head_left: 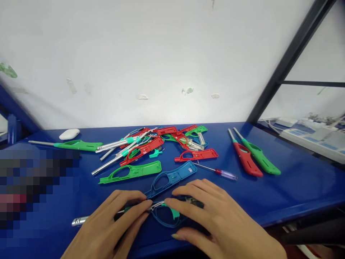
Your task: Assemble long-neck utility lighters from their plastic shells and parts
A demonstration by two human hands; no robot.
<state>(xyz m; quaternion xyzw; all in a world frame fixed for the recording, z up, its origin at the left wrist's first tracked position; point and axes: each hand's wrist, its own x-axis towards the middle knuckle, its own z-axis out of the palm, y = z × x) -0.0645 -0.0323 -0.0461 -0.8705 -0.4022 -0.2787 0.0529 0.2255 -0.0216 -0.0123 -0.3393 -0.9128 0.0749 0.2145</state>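
An opened blue gas lighter (166,224) lies in front of me, with its metal tube (78,221) pointing left and its inner parts exposed. My left hand (111,220) is closed around the joint of tube and handle, fingertips at the thin white wires. My right hand (215,213) grips the handle end, its index fingertip by the teal trigger (175,213) and its thumb lower down, apart from the fingers. Part of the handle is hidden under this hand. Just beyond lie a loose blue shell half (178,175) and a green shell half (144,170).
Red and green shells, tubes and clear tanks are heaped behind, with a red shell half (199,155) nearby. A screwdriver (225,174) lies right of centre. Whole lighters, red (246,160) and green (261,158), lie farther right; another green lighter (83,145) and a white case (69,134) are left.
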